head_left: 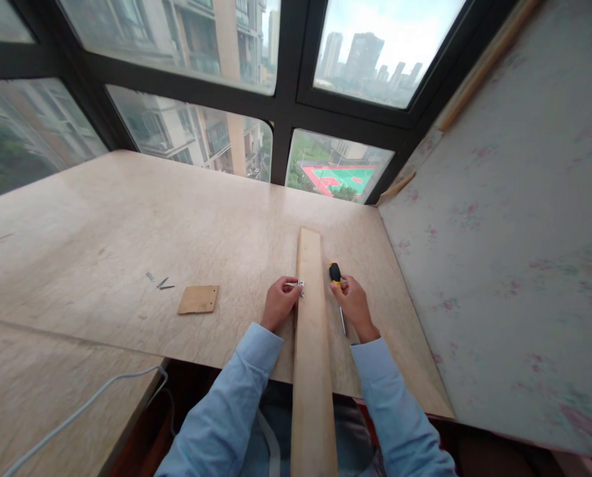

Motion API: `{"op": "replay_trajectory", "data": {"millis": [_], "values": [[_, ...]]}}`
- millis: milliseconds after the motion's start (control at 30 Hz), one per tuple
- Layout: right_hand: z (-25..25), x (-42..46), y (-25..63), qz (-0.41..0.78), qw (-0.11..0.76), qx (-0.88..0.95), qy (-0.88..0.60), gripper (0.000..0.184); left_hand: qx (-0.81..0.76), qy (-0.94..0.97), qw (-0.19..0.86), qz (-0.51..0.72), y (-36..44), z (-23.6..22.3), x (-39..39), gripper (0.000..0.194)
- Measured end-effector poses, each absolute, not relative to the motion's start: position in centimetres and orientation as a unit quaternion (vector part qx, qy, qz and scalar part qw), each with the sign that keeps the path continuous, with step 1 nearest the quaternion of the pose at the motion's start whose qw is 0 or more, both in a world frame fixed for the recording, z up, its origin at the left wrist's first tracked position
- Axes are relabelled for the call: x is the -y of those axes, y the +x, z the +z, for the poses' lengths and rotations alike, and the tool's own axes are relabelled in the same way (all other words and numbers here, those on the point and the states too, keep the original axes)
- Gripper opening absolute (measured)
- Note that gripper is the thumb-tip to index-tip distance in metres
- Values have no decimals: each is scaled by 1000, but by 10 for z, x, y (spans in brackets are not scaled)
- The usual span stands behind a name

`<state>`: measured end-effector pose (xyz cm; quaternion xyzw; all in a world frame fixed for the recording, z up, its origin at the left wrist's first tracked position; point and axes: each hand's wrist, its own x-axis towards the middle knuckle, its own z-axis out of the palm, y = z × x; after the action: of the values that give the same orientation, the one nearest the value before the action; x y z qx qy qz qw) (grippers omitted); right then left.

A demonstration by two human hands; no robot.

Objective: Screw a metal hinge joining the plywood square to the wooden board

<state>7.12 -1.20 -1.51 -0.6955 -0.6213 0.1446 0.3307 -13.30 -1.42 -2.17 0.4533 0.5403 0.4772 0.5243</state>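
Your left hand, fingers pinching a small metal piece, holds it at the left edge of the board; your right hand grips a screwdriver. Ideally, keep the metal piece flat and square.

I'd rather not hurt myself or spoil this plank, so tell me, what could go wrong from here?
The plank overhangs the near edge of the ledge, so pressing on that end might tip or shift it.
The small metal piece is pinched in your left hand at the plank's edge; it could slip out of place.
The screwdriver in your right hand has its shaft pointing back toward you, so a careless turn might scratch you.
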Motion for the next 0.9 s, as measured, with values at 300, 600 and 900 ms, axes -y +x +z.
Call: {"op": "replay_trajectory", "data": {"millis": [300, 600, 900], "values": [[22, 50, 53, 132, 383, 687, -603, 30, -534, 458, 526, 477, -133, -21, 14, 27], [35, 19, 11, 176, 211, 808, -521, 9, -527, 467, 524, 479, -135, -23, 13, 28], [31, 23, 14, 73, 112, 853, -505, 13, -524, 461, 533, 477, -133, -27, 11, 28]]}}
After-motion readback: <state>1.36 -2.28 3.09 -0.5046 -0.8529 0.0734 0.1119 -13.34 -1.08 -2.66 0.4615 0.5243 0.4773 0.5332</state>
